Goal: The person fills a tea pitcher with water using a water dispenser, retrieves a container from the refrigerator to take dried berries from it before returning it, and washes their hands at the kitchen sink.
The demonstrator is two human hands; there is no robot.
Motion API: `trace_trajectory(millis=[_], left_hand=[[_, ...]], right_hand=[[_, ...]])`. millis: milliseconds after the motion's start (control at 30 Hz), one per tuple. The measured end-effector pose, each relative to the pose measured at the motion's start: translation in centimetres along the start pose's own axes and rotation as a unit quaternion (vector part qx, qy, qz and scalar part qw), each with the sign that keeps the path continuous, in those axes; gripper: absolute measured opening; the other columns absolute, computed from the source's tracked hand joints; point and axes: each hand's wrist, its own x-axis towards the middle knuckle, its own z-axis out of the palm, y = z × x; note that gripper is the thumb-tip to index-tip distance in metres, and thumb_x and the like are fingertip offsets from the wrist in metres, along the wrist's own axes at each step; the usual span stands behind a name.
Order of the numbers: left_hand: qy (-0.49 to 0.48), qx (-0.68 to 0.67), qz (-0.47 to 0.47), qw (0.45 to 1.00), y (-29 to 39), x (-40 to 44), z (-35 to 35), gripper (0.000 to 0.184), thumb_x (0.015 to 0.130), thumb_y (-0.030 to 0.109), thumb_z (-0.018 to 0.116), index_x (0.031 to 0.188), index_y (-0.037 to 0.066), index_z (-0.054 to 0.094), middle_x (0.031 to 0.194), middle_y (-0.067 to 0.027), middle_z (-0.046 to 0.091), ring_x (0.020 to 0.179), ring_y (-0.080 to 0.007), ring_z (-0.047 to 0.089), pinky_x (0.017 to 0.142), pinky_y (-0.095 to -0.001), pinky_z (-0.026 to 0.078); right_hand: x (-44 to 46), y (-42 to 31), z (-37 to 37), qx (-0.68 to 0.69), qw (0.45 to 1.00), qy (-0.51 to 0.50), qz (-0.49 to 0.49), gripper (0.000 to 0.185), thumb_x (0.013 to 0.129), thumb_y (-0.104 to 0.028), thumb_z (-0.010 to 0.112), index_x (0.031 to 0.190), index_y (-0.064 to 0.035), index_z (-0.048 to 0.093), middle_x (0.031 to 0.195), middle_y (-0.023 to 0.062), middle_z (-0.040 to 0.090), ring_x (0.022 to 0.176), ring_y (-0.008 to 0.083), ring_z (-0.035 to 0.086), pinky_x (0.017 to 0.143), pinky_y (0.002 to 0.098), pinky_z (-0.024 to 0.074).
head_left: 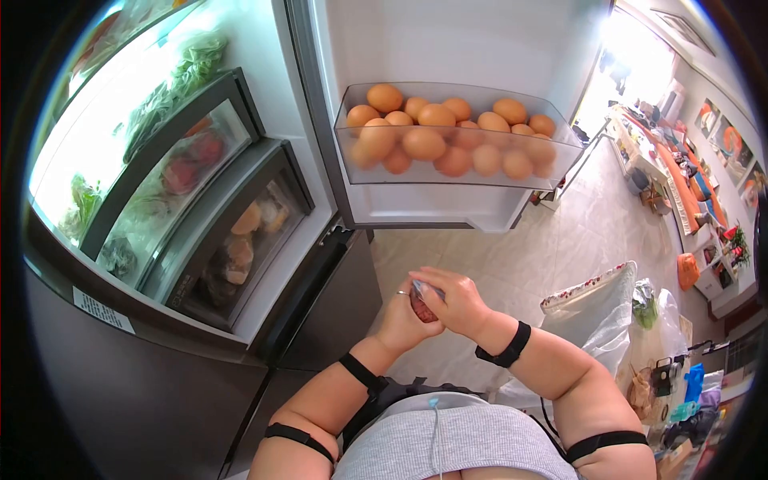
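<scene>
Both hands meet in front of the open fridge, above the floor. My left hand [398, 324], with a ring on one finger, is closed around a small reddish-brown item in clear plastic [422, 309]; its kind is hard to make out. From the other side my right hand [458, 304] grips the plastic at its top, fingers closed. Much of the item is hidden by the hands. Beyond them, the fridge door's clear bin [460, 172] holds several brown eggs [424, 144].
At left, the lit fridge has leafy greens in bags [172, 88], an upper drawer [172, 176] with red produce and a lower drawer [240, 248] with bagged food. At right stand a cloth-covered object [596, 308] and a cluttered table [660, 376]. An orange sofa [680, 188] is farther back.
</scene>
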Motion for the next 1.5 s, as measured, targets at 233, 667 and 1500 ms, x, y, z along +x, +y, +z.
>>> trace_trajectory(millis=[233, 667, 1500], left_hand=[[-0.023, 0.052, -0.003, 0.998, 1.6, -0.2, -1.0, 0.066, 0.056, 0.009, 0.074, 0.11, 0.0, 0.037, 0.09, -0.0055, 0.052, 0.079, -0.01, 0.053, 0.065, -0.0235, 0.046], [-0.019, 0.071, 0.001, 0.997, 1.2, -0.6, -0.6, 0.071, 0.054, 0.01, 0.074, 0.114, -0.004, 0.037, 0.085, -0.0076, 0.054, 0.076, -0.0112, 0.055, 0.066, -0.0243, 0.046], [0.023, -0.077, 0.041, 0.996, 1.2, 0.2, -0.6, 0.085, 0.053, 0.013, 0.079, 0.12, 0.001, 0.028, 0.113, -0.0121, 0.043, 0.107, -0.02, 0.045, 0.093, -0.0332, 0.036]], right_hand=[[0.2, -1.0, -0.8, -0.079, 0.993, -0.025, -0.085, 0.033, 0.077, -0.02, 0.055, 0.109, -0.0123, 0.056, 0.108, 0.0182, 0.054, 0.097, 0.0334, 0.053, 0.083, 0.038, 0.0439], [0.2, -1.3, 0.0, 0.035, 0.999, 0.016, -0.036, 0.021, 0.077, -0.01, 0.05, 0.095, -0.0021, 0.058, 0.09, 0.0139, 0.057, 0.083, 0.0314, 0.056, 0.074, 0.0347, 0.0451], [-2.9, 3.3, -3.3, 0.467, 0.855, -0.083, 0.209, 0.064, 0.079, -0.032, 0.06, 0.128, -0.0066, 0.027, 0.118, 0.0073, 0.042, 0.108, 0.0183, 0.042, 0.089, 0.0332, 0.0371]])
